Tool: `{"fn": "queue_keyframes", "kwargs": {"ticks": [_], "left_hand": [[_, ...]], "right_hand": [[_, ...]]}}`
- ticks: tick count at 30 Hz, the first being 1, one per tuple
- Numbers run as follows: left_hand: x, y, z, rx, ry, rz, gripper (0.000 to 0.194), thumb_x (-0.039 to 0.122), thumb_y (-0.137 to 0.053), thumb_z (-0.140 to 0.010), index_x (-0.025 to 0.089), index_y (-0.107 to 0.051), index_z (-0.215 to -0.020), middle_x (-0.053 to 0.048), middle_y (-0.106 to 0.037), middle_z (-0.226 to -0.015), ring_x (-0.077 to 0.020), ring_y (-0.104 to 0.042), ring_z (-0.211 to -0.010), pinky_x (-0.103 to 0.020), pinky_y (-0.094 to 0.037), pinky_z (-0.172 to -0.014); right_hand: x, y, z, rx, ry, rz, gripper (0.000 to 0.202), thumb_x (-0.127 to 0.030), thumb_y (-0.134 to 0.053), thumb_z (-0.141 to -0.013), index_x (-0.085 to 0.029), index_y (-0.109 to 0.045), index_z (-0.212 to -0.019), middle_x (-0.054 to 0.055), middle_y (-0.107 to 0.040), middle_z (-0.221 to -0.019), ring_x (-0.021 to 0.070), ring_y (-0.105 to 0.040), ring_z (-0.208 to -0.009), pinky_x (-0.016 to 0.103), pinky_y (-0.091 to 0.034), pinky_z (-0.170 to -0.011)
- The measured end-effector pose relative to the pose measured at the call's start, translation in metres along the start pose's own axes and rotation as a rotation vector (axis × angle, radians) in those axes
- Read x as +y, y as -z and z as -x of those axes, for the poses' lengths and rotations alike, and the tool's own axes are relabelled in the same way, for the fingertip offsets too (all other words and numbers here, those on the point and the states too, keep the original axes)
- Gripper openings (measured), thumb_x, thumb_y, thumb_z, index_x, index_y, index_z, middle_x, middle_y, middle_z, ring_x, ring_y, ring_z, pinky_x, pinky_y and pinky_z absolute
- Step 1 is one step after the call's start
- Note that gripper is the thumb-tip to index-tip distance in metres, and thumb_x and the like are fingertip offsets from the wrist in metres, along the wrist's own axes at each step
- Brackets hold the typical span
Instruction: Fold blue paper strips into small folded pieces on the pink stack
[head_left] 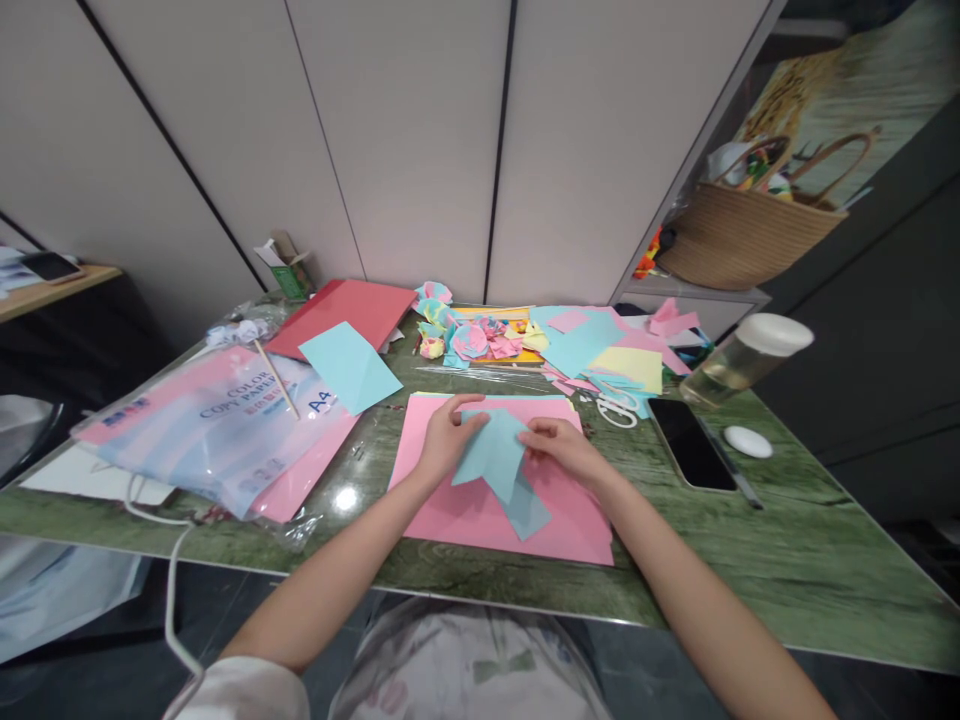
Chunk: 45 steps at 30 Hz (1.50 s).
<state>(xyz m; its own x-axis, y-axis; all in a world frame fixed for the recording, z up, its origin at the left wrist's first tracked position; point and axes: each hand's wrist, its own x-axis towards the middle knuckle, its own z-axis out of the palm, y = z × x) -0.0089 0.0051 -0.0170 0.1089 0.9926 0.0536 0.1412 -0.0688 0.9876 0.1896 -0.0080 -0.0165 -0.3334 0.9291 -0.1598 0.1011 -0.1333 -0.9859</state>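
Observation:
A folded light-blue paper (pixel 489 447) is held between both hands above a stack of pink sheets (pixel 435 510). My left hand (pixel 448 436) pinches its upper left edge, thumb on top. At its right edge, my right hand (pixel 559 448) has thumb and fingers closed on the paper. Beneath the folded piece, a flat blue strip (pixel 531 515) lies on the pink stack.
Left are a plastic paper pack (pixel 225 420), a red sheet (pixel 341 315) and a blue sheet (pixel 351 366). Paper flowers (pixel 471 340) lie at the back. Right are scissors (pixel 619 410), a phone (pixel 690 445), a bottle (pixel 739 360) and a white oval object (pixel 748 442).

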Motion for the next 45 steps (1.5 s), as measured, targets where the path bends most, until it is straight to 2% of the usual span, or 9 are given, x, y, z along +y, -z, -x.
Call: {"fn": "queue_keyframes", "kwargs": {"ticks": [6, 10, 14, 20, 28, 32, 36, 39, 45], "left_hand": [[-0.003, -0.002, -0.003, -0.164, 0.070, 0.265, 0.030, 0.033, -0.059, -0.068, 0.015, -0.062, -0.093, -0.003, -0.061, -0.076, -0.0102, -0.051, -0.062, -0.022, -0.039, -0.056], [-0.001, -0.004, -0.001, -0.278, 0.136, 0.306, 0.041, 0.029, -0.068, -0.060, 0.015, -0.061, -0.098, -0.006, -0.063, -0.086, -0.0134, -0.055, -0.071, -0.026, -0.042, -0.065], [0.003, -0.005, 0.001, -0.252, 0.099, 0.280, 0.048, 0.028, -0.069, -0.059, 0.017, -0.058, -0.104, -0.007, -0.063, -0.093, -0.0147, -0.056, -0.073, -0.026, -0.043, -0.064], [0.000, -0.005, 0.000, -0.202, 0.080, 0.301, 0.050, 0.027, -0.067, -0.061, 0.017, -0.054, -0.109, -0.007, -0.063, -0.093, -0.0164, -0.058, -0.075, -0.027, -0.046, -0.063], [0.000, -0.004, 0.000, -0.150, 0.084, 0.274, 0.052, 0.027, -0.066, -0.062, 0.017, -0.051, -0.112, -0.006, -0.063, -0.085, -0.0145, -0.058, -0.066, -0.026, -0.046, -0.058], [0.003, -0.002, 0.000, -0.135, 0.058, 0.242, 0.050, 0.028, -0.064, -0.065, 0.017, -0.051, -0.112, -0.005, -0.063, -0.079, -0.0133, -0.056, -0.065, -0.024, -0.044, -0.057], [0.008, -0.002, 0.000, -0.141, 0.026, 0.222, 0.054, 0.030, -0.064, -0.065, 0.019, -0.048, -0.115, -0.005, -0.061, -0.089, -0.0130, -0.056, -0.068, -0.024, -0.044, -0.060], [0.009, -0.003, 0.001, -0.186, 0.036, 0.238, 0.058, 0.028, -0.066, -0.062, 0.022, -0.046, -0.117, -0.005, -0.059, -0.098, -0.0132, -0.057, -0.070, -0.025, -0.045, -0.061], [0.005, -0.003, 0.001, -0.189, -0.006, 0.183, 0.037, 0.030, -0.065, -0.063, 0.016, -0.062, -0.097, -0.007, -0.061, -0.094, -0.0165, -0.056, -0.078, -0.026, -0.044, -0.067]], "right_hand": [[0.007, 0.007, -0.005, 0.212, 0.048, -0.098, 0.028, -0.038, -0.063, -0.065, -0.017, -0.045, -0.059, -0.006, -0.043, -0.052, 0.0062, -0.042, -0.048, 0.019, -0.033, -0.048], [0.003, 0.004, -0.005, 0.211, 0.014, -0.241, 0.024, -0.038, -0.063, -0.065, -0.017, -0.050, -0.065, -0.004, -0.050, -0.060, 0.0085, -0.048, -0.056, 0.020, -0.039, -0.054], [0.000, 0.001, -0.004, 0.186, -0.024, -0.343, 0.024, -0.040, -0.060, -0.067, -0.019, -0.056, -0.077, 0.001, -0.061, -0.075, 0.0145, -0.057, -0.067, 0.027, -0.045, -0.064], [0.007, 0.003, -0.005, 0.257, 0.047, -0.227, 0.027, -0.043, -0.061, -0.066, -0.018, -0.053, -0.059, 0.000, -0.061, -0.062, 0.0160, -0.058, -0.060, 0.028, -0.046, -0.059], [0.006, 0.005, -0.004, 0.307, 0.059, -0.214, 0.031, -0.046, -0.061, -0.065, -0.017, -0.051, -0.057, 0.000, -0.060, -0.057, 0.0151, -0.058, -0.056, 0.028, -0.046, -0.057], [0.006, 0.004, -0.004, 0.196, -0.007, -0.266, 0.028, -0.045, -0.059, -0.068, -0.017, -0.056, -0.069, 0.003, -0.063, -0.067, 0.0148, -0.059, -0.060, 0.027, -0.046, -0.059], [0.006, 0.002, -0.003, 0.067, -0.088, -0.276, 0.026, -0.039, -0.063, -0.066, -0.017, -0.059, -0.078, 0.004, -0.064, -0.071, 0.0127, -0.059, -0.059, 0.024, -0.044, -0.057], [0.007, 0.003, -0.003, 0.106, -0.080, -0.324, 0.023, -0.037, -0.064, -0.065, -0.017, -0.057, -0.073, 0.001, -0.061, -0.067, 0.0104, -0.056, -0.058, 0.022, -0.042, -0.057], [0.005, 0.004, -0.003, 0.208, -0.021, -0.237, 0.028, -0.041, -0.064, -0.062, -0.017, -0.050, -0.058, -0.003, -0.052, -0.052, 0.0086, -0.047, -0.048, 0.021, -0.035, -0.048]]}}
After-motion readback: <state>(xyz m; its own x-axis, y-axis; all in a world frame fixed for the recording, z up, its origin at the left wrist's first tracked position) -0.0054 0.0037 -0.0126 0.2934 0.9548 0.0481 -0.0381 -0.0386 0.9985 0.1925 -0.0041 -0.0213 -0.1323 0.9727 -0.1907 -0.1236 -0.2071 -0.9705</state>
